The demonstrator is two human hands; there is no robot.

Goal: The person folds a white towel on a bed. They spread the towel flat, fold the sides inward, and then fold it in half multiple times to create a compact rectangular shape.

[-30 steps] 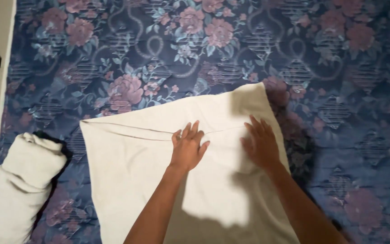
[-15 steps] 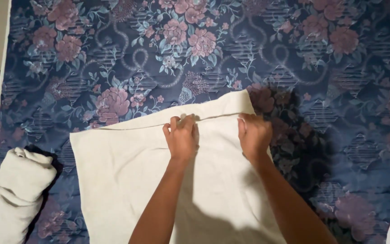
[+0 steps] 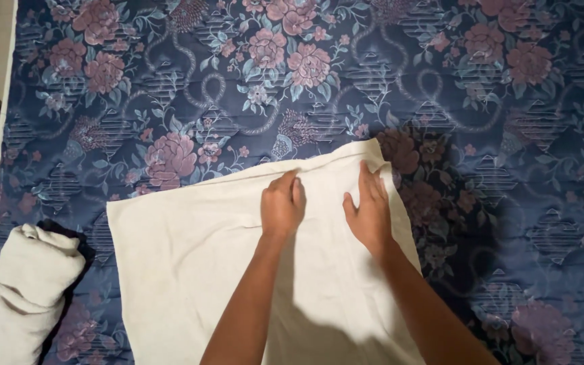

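Cloth [image 3: 190, 270], cream: your left hand [image 3: 282, 206] now curled gripping its twelve-o'clock edge, right hand [image 3: 370, 213] flat, fingers apart; both shifted edgeward.

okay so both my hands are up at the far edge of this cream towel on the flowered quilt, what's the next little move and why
Probably draw that far edge toward you to fold the cream towel over. The left hand has its fingers curled on the edge, seemingly pinching it, while the right hand lies flat near the far corner. The towel is spread flat on the flowered quilt, so a fold looks ready.
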